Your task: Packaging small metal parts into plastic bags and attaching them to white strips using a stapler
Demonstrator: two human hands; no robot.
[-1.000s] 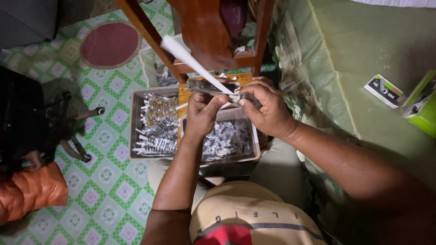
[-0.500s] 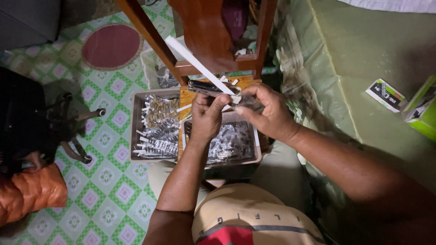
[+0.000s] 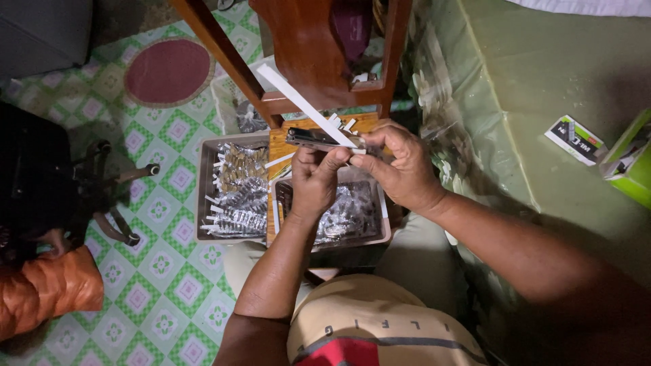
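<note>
The white strip (image 3: pixel 302 103) looks like smooth, matt paper. The tool (image 3: pixel 315 139) is dark, shiny metal. The chair (image 3: pixel 308 51) is glossy brown wood. The packets in the tray (image 3: pixel 207 193) are crinkly, shiny plastic. The floor mat (image 3: pixel 163 285) looks smooth. The orange bag (image 3: pixel 47 288) is shiny.

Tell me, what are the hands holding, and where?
Both hands pinch the near end of a long white strip, the left hand and right hand meeting by a dark flat tool. Who holds the tool cannot be told.
</note>
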